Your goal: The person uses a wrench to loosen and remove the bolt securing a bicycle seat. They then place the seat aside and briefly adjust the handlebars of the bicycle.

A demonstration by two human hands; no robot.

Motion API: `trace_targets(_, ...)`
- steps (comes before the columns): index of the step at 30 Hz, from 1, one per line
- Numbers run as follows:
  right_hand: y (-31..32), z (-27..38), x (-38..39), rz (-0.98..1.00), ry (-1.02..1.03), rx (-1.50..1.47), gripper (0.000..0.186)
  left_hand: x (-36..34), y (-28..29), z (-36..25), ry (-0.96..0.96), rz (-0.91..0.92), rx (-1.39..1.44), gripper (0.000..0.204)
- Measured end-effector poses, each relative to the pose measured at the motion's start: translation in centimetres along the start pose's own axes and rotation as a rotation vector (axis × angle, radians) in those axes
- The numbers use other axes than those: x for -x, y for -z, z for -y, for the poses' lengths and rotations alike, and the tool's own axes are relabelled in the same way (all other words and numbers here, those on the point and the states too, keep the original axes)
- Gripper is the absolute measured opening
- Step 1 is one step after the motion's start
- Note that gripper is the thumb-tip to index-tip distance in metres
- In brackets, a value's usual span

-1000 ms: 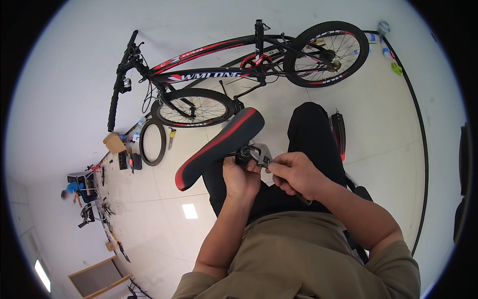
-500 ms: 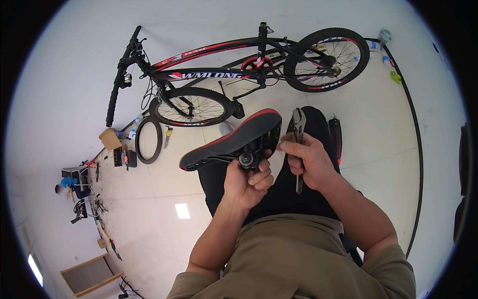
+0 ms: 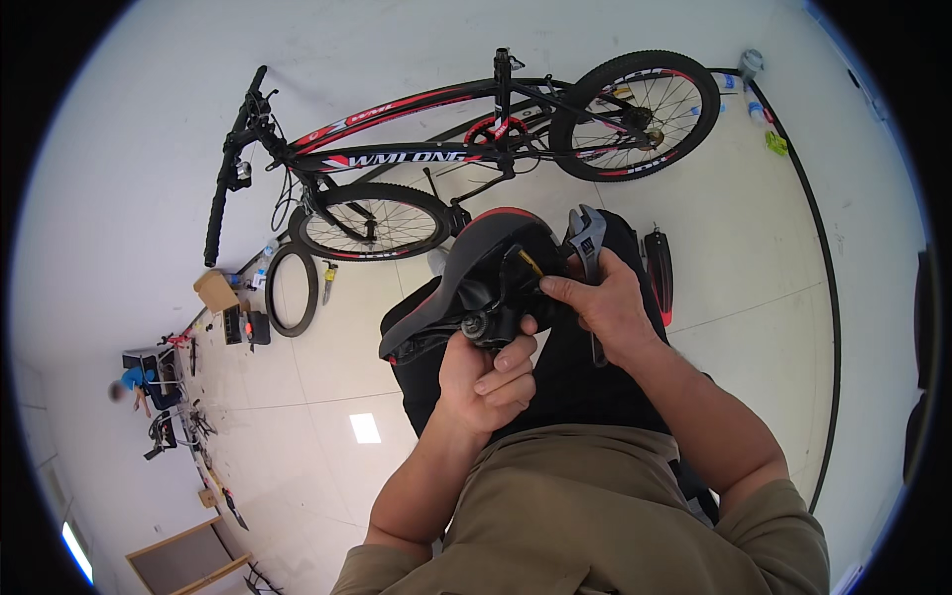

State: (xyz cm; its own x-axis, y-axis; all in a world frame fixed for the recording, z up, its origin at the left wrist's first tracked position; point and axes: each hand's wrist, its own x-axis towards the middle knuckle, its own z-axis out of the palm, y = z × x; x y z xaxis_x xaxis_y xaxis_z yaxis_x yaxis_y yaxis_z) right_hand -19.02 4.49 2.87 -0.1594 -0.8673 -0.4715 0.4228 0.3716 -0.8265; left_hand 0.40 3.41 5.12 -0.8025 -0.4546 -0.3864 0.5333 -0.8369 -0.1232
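Observation:
A black and red bicycle saddle [image 3: 448, 280] is tipped over my lap, part of its underside showing with a yellow label. My left hand [image 3: 488, 382] is closed around the black clamp [image 3: 483, 327] beneath it, where a round bolt end faces up. My right hand [image 3: 620, 312] grips a silver adjustable wrench [image 3: 587, 236], held upright just right of the saddle with its jaw at the top. My right thumb reaches across to the saddle's underside, by the label.
A black and red bicycle [image 3: 397, 154] without a saddle lies ahead. To its left are a loose tire [image 3: 309, 302], a cardboard box [image 3: 216, 290] and a yellow-handled tool [image 3: 330, 270]. A red and black item [image 3: 656, 273] lies beside my right leg. Another person [image 3: 134, 385] is far left.
The wrench has left the clamp bolt and now stands upright right of the saddle. The saddle has tipped to show more underside, and my right thumb has moved onto it.

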Motion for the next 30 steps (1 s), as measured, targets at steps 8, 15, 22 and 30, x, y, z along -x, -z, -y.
trace_targets(8, 0.4, 0.0, -0.5, 0.105, -0.163, -0.184, 0.028, 0.7, -0.4, -0.3, 0.033, 0.087, 0.016, 0.053)
trace_targets(15, -0.3, -0.4, -0.3, 0.005, -0.129, -0.153, 0.025, 2.5, -1.1, 0.0, -0.127, -0.007, 0.05, 0.06)
trace_targets(22, 1.1, -0.1, -1.1, -0.041, -0.124, -0.182, 0.023, 5.3, 0.1, 0.0, -0.896, -0.377, -1.045, 0.03)
trace_targets(30, 0.7, 0.6, -0.9, -0.054, -0.143, -0.094, 0.022, 2.6, -0.8, -2.7, -1.446, -0.427, -2.222, 0.051)
